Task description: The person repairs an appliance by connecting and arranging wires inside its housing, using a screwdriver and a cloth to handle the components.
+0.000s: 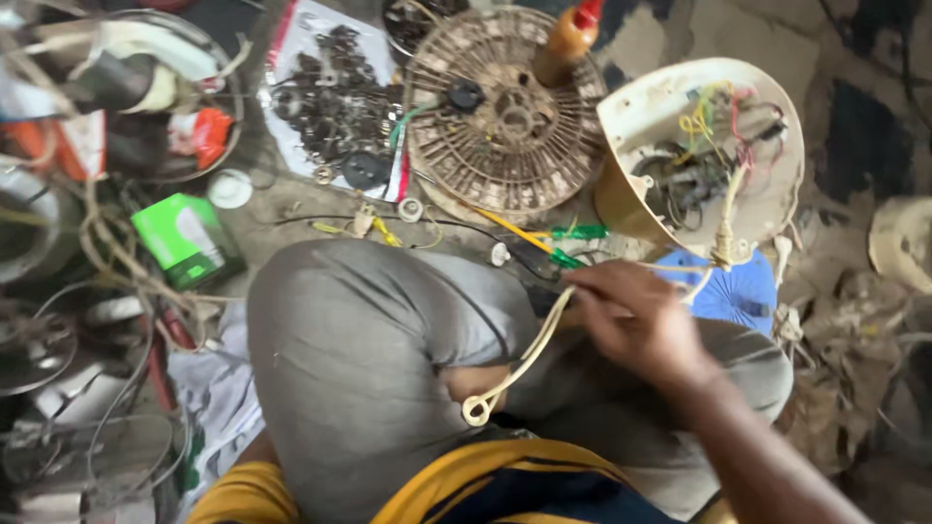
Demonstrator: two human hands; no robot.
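Right hand (636, 315) closed, pinching cream cord (529, 354) just below upturned fan base (636, 116); left hand out of view.

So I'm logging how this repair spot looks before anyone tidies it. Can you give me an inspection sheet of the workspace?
Surface: dusty, stained concrete floor; the person sits on it with knees bent.
Job's things: cream fan base housing, tipped on its side with coloured wiring exposed; cream power cord runs from it across the lap.
Clutter: round fan guard grille, orange bottle on it, sheet of small dark parts, green box, green-handled screwdriver.
Grippers: right hand grips the cord; left hand not in view.
Cables: loose wires tangled at left.
Surroundings: metal scrap, rubble.
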